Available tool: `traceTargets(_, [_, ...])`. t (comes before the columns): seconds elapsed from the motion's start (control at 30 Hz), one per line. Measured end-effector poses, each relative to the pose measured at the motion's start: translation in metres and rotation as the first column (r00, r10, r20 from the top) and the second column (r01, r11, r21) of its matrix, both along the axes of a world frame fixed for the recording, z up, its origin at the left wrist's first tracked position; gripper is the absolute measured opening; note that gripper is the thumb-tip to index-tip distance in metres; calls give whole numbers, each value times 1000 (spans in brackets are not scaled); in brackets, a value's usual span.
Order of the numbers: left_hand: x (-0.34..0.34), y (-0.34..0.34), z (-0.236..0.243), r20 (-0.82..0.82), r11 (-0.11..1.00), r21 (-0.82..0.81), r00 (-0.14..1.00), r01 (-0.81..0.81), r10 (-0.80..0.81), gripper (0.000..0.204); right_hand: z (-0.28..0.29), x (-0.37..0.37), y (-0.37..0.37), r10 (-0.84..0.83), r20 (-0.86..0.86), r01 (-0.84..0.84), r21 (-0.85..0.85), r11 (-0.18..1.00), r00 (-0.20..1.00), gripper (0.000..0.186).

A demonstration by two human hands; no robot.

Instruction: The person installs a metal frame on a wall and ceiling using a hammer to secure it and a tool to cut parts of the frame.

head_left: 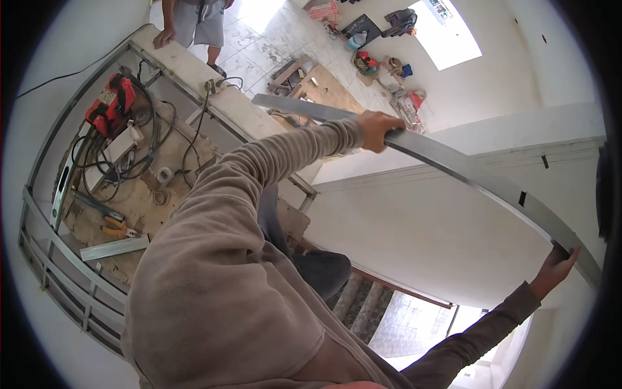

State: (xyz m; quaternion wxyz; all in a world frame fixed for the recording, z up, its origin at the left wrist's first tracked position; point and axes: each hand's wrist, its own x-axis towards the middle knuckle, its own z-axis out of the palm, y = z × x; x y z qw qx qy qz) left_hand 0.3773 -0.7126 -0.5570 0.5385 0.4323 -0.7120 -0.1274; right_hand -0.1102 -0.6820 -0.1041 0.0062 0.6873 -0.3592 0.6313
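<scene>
A long, grey metal channel (pixel 463 165) slants across the view from the upper middle down to the far right. My left hand (pixel 378 130) is closed around it, nearer its upper end, with that arm stretched out. Lower down, by its other end, my right hand (pixel 554 267) grips the channel's edge from beneath, the thumb up along it. A small dark slot shows in the metal between my hands. Behind the channel stands a white wall (pixel 402 227), with thin lines marked along its upper part; I cannot tell whether they touch.
Left of me, a plywood platform (pixel 155 211) bears a red machine (pixel 111 104), cables, orange-handled pliers (pixel 118 228), a level (pixel 61 189) and a metal offcut (pixel 115 248). A metal frame (pixel 71 259) edges it. Stairs (pixel 363 301) drop below. Another person's hand (pixel 164 37) rests on the ledge (pixel 178 68).
</scene>
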Motion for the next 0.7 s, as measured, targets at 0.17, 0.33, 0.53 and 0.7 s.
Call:
traceTargets(0.17, [49,-43,-10,94,997,-10,992,-79,80,48,32,6,22,326,409,-362,11,932,852,30])
traceTargets(0.33, [-9,-29,83,14,913,-379,985,-151,169,48,-59,104,6,316,511,-359,-15,933,799,29])
traceTargets(0.53, [58,-79,30,122,959,-177,961,-223,246,49,-54,128,56,455,522,-431,-176,885,721,22])
traceTargets(0.7, [149,-114,-24,-20,872,-363,938,-329,346,41,-68,85,110,533,510,-454,-283,845,674,20])
